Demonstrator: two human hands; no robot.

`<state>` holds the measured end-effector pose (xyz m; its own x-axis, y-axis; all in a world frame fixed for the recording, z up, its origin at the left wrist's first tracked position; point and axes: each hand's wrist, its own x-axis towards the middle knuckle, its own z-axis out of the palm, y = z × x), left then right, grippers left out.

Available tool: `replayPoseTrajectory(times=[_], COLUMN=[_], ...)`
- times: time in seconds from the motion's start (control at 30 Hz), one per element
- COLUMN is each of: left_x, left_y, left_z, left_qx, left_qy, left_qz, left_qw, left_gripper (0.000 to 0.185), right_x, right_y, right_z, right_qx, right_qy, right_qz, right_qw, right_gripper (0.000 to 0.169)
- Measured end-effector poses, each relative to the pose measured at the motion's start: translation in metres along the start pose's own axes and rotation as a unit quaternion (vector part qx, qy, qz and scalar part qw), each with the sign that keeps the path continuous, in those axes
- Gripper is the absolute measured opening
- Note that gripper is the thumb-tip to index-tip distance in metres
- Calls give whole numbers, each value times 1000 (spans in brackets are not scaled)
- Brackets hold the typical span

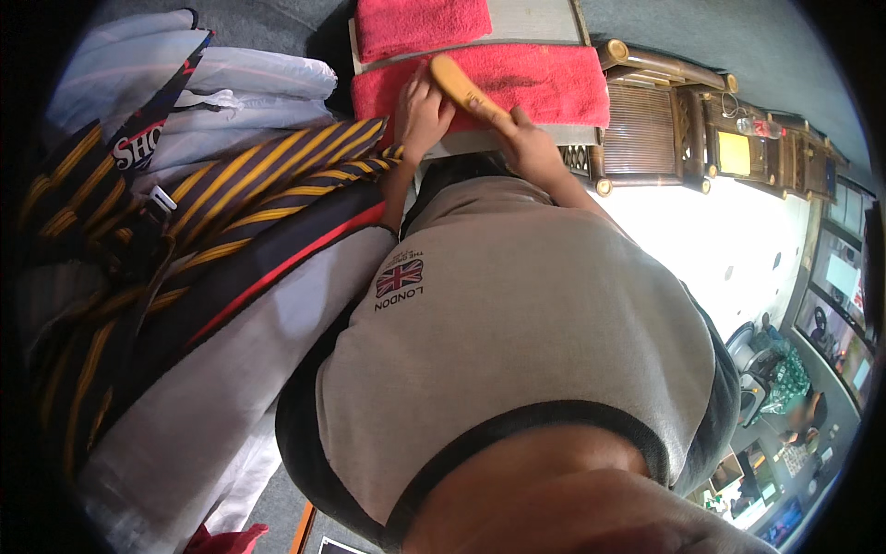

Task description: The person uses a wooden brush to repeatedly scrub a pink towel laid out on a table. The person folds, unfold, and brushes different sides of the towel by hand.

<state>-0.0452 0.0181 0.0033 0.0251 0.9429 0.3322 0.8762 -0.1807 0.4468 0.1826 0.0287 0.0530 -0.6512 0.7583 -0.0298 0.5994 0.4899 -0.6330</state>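
Note:
My right hand (pixel 529 149) grips the handle of a wooden brush (pixel 460 86), its fingers wrapped around the lower end. The brush lies slantwise over a red terry towel (pixel 554 83), its broad end towards the upper left; its bristles are hidden. My left hand (pixel 426 114) rests palm down on the towel's left part, fingertips beside the brush's broad end. It holds nothing that I can see. The towel lies folded across a pale board (pixel 477 142). A second red towel (pixel 422 24) lies beyond it. Navy and yellow striped cloth (pixel 277 170) reaches my left wrist.
Garments in clear plastic (pixel 263 73) hang or lie at the left, beside a grey garment with red and dark trim (pixel 291 298). Bamboo furniture (pixel 640 131) stands at the right, with a plastic bottle (pixel 758 128) farther along. A person (pixel 806 415) is at the lower right.

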Motion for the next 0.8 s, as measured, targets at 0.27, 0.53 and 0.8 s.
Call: replayPoseTrajectory(times=[0.27, 0.53, 0.8], left_x=[-7, -16, -14], left_y=[3, -9, -8], left_z=[0, -7, -6], left_qx=[111, 142, 134], left_qy=[-19, -11, -5], left_qz=[-65, -117, -117], left_qw=[991, 983, 984], left_gripper=[63, 65, 67], right_x=[-11, -42, -11], right_y=[19, 80, 2], right_z=[-7, -52, -36], right_qx=[-118, -194, -78], right_qy=[1, 94, 100], right_qz=[140, 315, 191], right_qw=[983, 924, 973], right_gripper=[68, 62, 35])
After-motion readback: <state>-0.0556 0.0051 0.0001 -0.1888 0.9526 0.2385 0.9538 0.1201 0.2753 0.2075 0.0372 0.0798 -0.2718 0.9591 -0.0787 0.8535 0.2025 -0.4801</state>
